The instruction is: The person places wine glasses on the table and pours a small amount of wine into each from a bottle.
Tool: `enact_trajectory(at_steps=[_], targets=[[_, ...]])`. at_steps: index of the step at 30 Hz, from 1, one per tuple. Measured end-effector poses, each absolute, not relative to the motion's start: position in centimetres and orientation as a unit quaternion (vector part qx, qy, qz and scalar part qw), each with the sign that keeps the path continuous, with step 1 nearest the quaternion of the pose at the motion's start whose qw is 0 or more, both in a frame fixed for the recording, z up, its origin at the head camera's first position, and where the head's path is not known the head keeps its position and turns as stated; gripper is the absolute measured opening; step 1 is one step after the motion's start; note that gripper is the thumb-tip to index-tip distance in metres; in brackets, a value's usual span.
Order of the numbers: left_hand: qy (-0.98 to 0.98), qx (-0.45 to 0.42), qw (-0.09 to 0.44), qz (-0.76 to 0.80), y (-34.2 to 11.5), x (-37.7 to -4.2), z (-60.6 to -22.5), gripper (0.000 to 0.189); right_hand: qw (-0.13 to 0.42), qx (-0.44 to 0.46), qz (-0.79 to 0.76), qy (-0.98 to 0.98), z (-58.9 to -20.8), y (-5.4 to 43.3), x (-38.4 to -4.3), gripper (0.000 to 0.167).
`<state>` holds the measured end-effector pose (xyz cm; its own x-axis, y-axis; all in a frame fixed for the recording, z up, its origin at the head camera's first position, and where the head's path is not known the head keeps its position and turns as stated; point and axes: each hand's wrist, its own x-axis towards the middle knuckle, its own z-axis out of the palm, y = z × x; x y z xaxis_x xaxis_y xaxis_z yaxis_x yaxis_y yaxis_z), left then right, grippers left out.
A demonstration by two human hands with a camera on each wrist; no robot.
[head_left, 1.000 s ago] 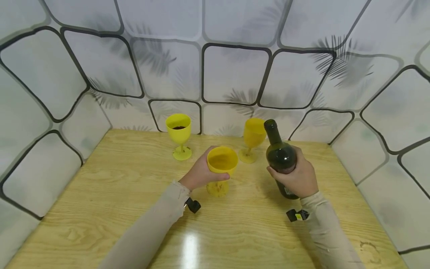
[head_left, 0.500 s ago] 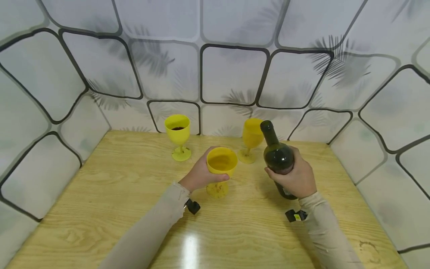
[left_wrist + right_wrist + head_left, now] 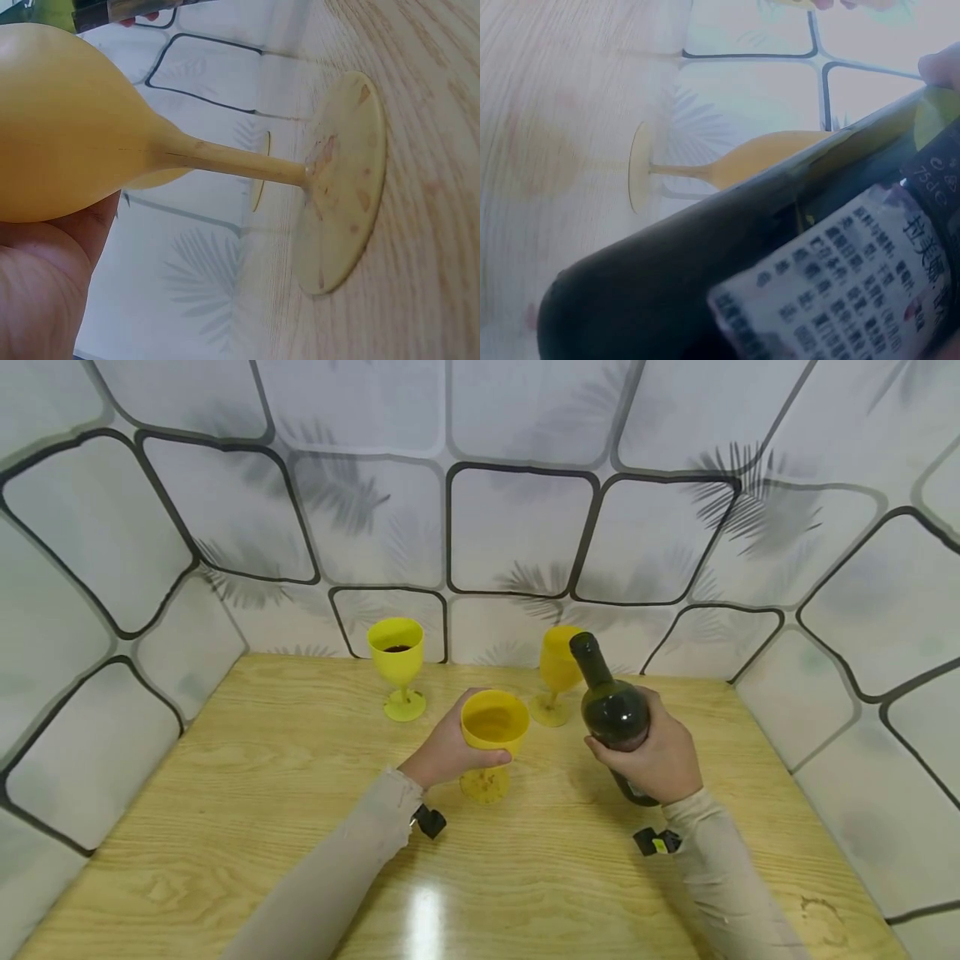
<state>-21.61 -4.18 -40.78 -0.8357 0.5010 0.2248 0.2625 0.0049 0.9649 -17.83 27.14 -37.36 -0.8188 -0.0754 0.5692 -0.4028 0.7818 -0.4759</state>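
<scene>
My left hand (image 3: 448, 747) grips a yellow goblet (image 3: 495, 727) around its bowl, thumb across the near side. No dark liquid shows in this goblet. In the left wrist view its stem and stained foot (image 3: 341, 187) are seen close to the tabletop. My right hand (image 3: 666, 756) holds a dark green wine bottle (image 3: 615, 714) around its body, to the right of the goblet. The bottle leans, its open neck pointing up and left. In the right wrist view the bottle (image 3: 660, 277) slants above the table, and a white printed label shows on its side.
A lime-yellow goblet (image 3: 396, 656) with dark liquid in it stands at the back left. Another yellow goblet (image 3: 558, 664) stands behind the bottle neck, slightly overlapped by it. Patterned wall panels (image 3: 525, 535) enclose the wooden table (image 3: 262, 777) at the back and sides.
The right hand has brought the bottle a little left, toward the held goblet, and its neck leans further left. The left hand and its goblet have stayed almost still.
</scene>
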Motion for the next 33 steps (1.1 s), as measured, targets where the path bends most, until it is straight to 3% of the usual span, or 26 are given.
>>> enact_trajectory(at_steps=[33], targets=[[0.704,0.280,0.086,0.647,-4.19,-21.86,-40.83,0.079,0.301,0.166,0.243,-0.907,-36.87,26.17,-17.63,0.084]])
